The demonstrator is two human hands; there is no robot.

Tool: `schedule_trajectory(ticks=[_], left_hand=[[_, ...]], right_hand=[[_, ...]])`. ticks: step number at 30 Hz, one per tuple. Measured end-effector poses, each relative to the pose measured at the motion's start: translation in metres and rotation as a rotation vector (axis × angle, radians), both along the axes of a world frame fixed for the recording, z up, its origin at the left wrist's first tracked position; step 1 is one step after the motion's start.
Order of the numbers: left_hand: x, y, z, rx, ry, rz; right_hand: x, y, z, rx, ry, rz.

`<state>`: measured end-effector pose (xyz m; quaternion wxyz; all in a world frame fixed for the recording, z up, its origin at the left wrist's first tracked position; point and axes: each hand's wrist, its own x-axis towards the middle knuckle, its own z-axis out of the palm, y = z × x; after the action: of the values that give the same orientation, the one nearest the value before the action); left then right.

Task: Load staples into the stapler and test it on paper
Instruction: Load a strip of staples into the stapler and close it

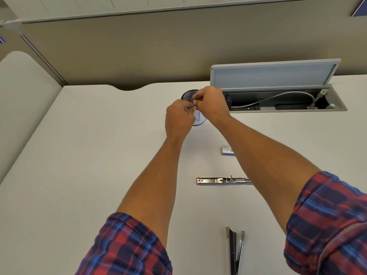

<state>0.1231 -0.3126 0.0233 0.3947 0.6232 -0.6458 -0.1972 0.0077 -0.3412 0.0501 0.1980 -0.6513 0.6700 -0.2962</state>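
Both my hands are raised at the far middle of the desk, fingertips pinched together over a black mesh cup (189,95). My left hand (179,118) and my right hand (211,104) meet on something small and pale; I cannot tell what it is. A stapler lies opened flat (220,180), its metal channel facing up and its right end hidden under my right forearm. A small staple box (226,150) rests beyond it. A second stapler (235,251), dark and partly open, lies at the near edge.
The white desk (99,155) has an open cable hatch (288,102) at the back right, its lid (274,73) tilted up and a grey cable inside. A beige partition (139,52) stands behind the desk.
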Motion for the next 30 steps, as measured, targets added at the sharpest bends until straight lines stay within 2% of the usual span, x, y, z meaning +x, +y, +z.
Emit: schedule_trajectory(ticks=[12, 22, 25, 30], left_hand=[[-0.001, 0.001, 0.007, 0.008, 0.041, 0.002], [-0.022, 0.023, 0.009, -0.135, -0.094, -0.021], [-0.031, 0.034, 0.002, -0.107, -0.144, -0.109], [-0.048, 0.053, -0.018, 0.087, -0.223, -0.266]], right_hand=[[-0.006, 0.004, 0.004, -0.034, -0.006, 0.033], [-0.034, 0.037, -0.002, -0.194, -0.082, 0.059], [-0.052, 0.053, -0.008, -0.195, -0.080, 0.073], [-0.082, 0.077, -0.030, -0.064, -0.063, 0.004]])
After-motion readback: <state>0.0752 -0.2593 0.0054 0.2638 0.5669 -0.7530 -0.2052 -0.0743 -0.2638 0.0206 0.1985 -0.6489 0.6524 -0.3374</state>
